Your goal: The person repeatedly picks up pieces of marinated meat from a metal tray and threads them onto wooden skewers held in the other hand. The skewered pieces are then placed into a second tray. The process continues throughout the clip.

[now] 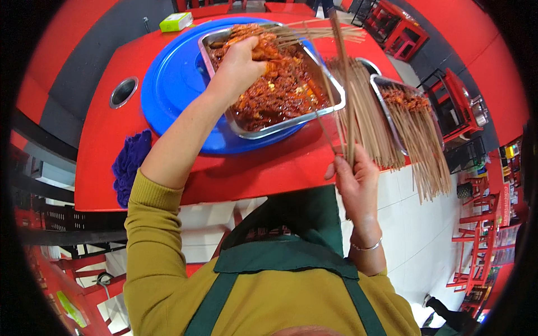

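A rectangular steel tray (290, 119) holds red, oily marinated meat (273, 98) and is set on a round blue plastic lid or turntable (168, 90). My left hand (243, 63) reaches over the tray, thumb and fingers around a clump of the meat; its fingertips are partly hidden by it. Several loaded skewers (319, 33) lie at the tray's far side, bare ends pointing right. My right hand (357, 176) grips a few thin wooden skewers (346, 84) near their lower ends, right of the tray. They stand up, slightly blurred.
A thick row of wooden skewers (370, 122) lies right of the tray. Beyond it, a second steel tray (388, 113) bears meat skewers whose sticks overhang the red table (252, 180). A purple cloth (131, 168), a round metal-rimmed hole (124, 92) and a tissue pack (176, 22) are leftward.
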Tool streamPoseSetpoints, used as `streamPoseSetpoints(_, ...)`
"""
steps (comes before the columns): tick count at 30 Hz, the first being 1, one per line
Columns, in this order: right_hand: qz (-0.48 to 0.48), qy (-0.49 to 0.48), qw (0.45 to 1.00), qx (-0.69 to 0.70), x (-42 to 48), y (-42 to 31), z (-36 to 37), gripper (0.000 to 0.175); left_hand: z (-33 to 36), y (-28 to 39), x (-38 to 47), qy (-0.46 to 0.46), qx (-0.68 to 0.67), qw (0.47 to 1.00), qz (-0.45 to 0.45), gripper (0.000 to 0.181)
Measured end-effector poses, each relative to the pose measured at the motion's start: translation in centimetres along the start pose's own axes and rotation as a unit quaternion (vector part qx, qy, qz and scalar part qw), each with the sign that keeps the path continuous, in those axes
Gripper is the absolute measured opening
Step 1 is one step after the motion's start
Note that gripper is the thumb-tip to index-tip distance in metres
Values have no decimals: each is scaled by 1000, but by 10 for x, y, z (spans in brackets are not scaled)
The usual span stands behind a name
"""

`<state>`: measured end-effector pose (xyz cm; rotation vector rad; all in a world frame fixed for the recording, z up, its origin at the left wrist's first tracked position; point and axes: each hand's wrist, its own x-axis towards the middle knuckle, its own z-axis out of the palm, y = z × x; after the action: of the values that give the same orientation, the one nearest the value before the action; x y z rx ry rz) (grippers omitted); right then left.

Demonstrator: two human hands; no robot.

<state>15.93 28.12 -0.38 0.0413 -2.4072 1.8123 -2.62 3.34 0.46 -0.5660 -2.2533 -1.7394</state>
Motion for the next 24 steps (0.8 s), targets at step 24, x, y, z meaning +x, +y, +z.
streamPoseSetpoints(24,-6,27,1000,8,4,18,-42,11,-23,2,3,-149,373,916,9,36)
